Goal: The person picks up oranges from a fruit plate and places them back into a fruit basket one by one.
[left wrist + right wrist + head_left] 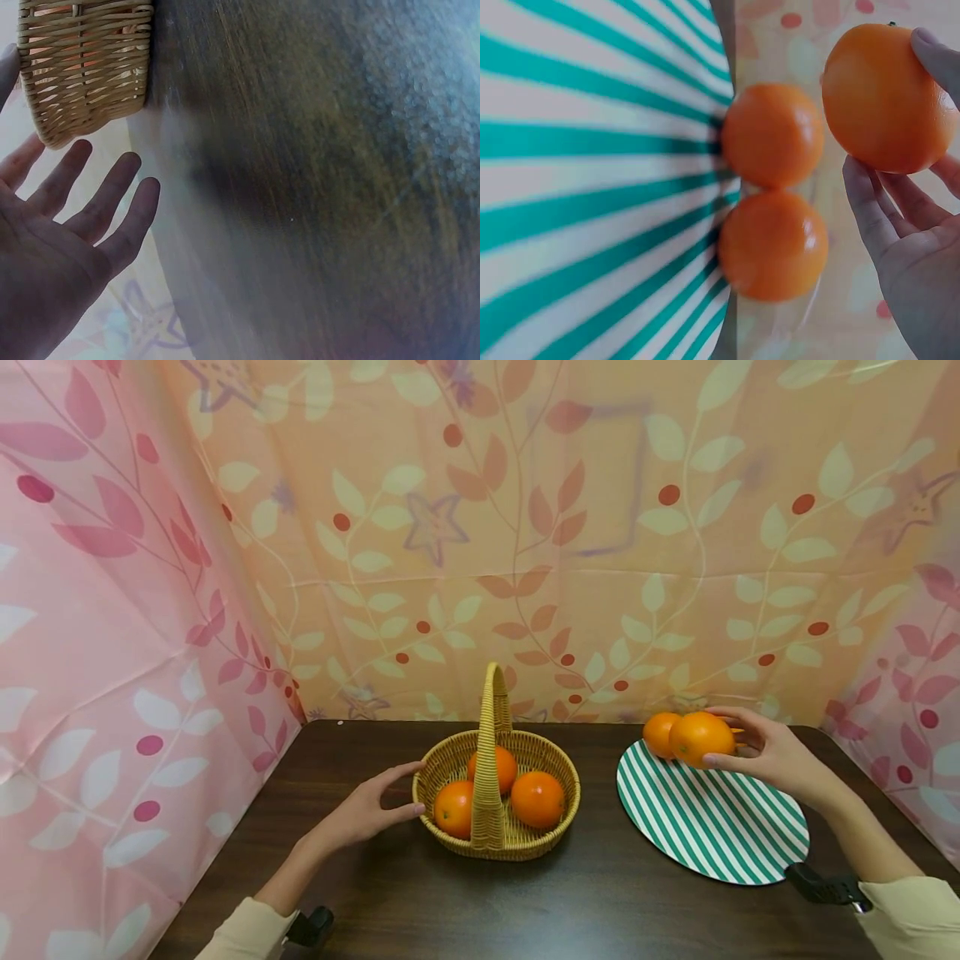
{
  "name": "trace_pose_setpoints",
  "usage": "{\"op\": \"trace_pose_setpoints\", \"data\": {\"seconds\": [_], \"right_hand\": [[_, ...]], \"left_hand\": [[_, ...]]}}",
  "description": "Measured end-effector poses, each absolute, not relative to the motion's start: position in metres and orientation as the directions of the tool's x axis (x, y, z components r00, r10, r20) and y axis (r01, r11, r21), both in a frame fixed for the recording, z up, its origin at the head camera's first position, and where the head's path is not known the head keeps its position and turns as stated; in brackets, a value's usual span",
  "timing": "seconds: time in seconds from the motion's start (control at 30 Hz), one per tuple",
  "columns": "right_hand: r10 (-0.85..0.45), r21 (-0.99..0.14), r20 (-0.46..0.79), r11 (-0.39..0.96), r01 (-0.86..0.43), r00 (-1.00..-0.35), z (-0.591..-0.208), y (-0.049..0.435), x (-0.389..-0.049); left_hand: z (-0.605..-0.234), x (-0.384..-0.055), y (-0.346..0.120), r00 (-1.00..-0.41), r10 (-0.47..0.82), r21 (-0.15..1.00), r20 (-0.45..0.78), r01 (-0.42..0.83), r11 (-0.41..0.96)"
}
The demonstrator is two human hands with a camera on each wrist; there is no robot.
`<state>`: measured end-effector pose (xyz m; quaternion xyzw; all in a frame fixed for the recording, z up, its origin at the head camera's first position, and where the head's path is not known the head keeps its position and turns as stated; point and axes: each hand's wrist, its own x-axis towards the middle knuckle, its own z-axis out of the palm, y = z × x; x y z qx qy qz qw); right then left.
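Head view: a wicker basket with arched handle, three oranges inside, set on a dark wooden table. At its left rim the left hand is placed, fingers extended, nothing clasped. One held orange is pinched between thumb and fingers of the right hand, over the far part of a green-and-white striped oval placemat. The step in hand is judged to be the carrying of a single fruit; for the next move, a steady pinch and clearance of its neighbours seem called for.

Left wrist view: woven wall shown close, fingers spread; actual contact is left uncertain by the dim angle.

Right wrist view: two resting oranges are shown side by side at the placemat's edge, one being largely hidden in the head view.
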<state>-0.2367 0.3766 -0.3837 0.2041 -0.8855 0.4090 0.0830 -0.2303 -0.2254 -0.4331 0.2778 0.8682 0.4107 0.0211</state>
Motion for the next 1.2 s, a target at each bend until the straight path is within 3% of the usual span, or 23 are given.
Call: {"op": "trace_pose_setpoints", "data": {"seconds": [0.33,1.2], "right_hand": [[-0.373,-0.734,0.347,0.464,-0.497,-0.861,-0.377,0.337,-0.257],[-0.453,-0.827,0.317,0.298,-0.477,-0.833,-0.389,0.250,-0.284]], "left_hand": [[-0.433,-0.230,-0.226,-0.849,0.501,0.732,0.170,0.449,0.512],[-0.433,-0.232,-0.227,-0.858,0.488,0.740,0.160,0.432,0.516]]}}
